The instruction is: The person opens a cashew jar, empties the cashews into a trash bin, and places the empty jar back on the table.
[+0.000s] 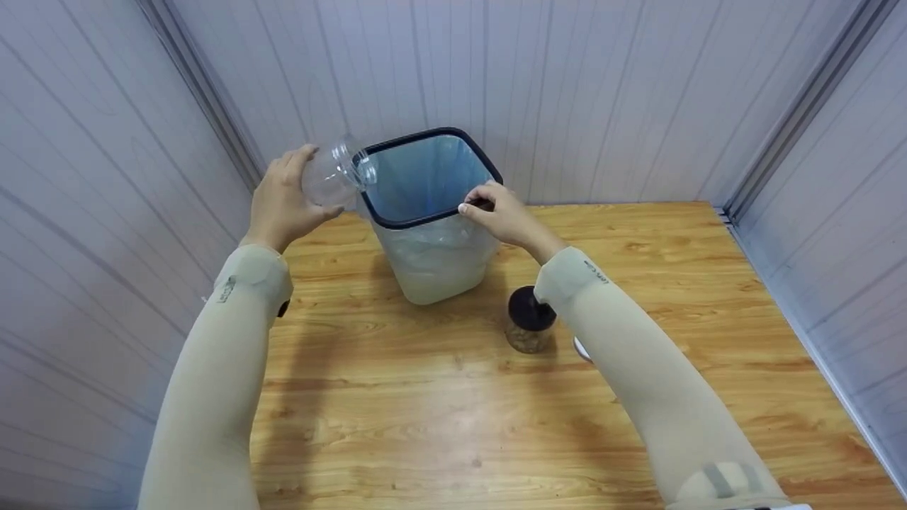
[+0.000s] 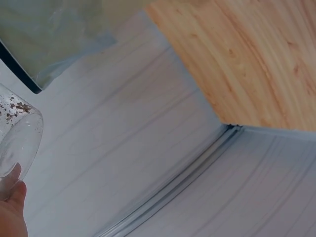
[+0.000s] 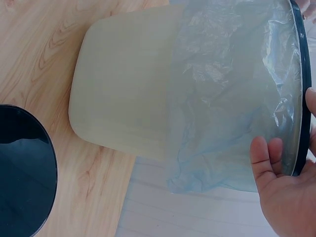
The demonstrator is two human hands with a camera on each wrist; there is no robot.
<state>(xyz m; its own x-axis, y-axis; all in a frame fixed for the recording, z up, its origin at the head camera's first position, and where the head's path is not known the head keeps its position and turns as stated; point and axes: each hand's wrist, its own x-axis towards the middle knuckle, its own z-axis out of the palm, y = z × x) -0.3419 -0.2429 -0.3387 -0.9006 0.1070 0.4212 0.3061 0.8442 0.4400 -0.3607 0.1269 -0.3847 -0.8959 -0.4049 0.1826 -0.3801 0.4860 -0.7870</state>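
My left hand (image 1: 285,202) grips a clear jar (image 1: 328,177), tilted on its side with its mouth over the left rim of a trash bin (image 1: 443,273). Brown flakes cling inside the clear jar (image 2: 15,111) in the left wrist view. A thin translucent bag lines the bin and folds down over its outside. On the bin's right front corner, my right hand (image 1: 509,218) holds the black rim; in the right wrist view the fingers (image 3: 264,160) lie over the bag, by the black rim (image 3: 302,54).
A jar with a black lid (image 1: 530,320) and brown contents stands on the wooden table (image 1: 439,411), below my right forearm. Partly hidden by that sleeve is a small white-edged round thing (image 1: 581,348). White panel walls (image 1: 538,92) enclose the back and sides.
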